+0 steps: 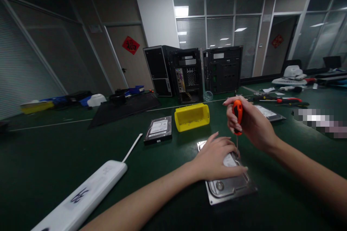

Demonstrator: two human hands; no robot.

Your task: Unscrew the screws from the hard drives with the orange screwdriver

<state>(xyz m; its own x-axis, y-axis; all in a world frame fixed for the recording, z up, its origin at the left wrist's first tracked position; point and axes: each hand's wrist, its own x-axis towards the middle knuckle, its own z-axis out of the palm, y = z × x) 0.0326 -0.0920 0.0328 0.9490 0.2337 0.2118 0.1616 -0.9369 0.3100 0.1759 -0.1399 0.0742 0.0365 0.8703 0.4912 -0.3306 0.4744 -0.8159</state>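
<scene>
A silver hard drive lies on the green table close in front of me. My left hand rests across its top, fingers and thumb spread, covering much of the label. In my right hand is a screwdriver with an orange and black handle, held upright. Its thin shaft points down at the drive's far right edge, beside my left fingers. Whether the tip sits in a screw is too small to tell. Beyond the drive stands a yellow bin with small bits in it, apparently screws.
A second hard drive lies left of the bin, and another drive is behind my right hand. A white power strip crosses the left front. Computer cases stand at the back. Pliers and other tools lie right.
</scene>
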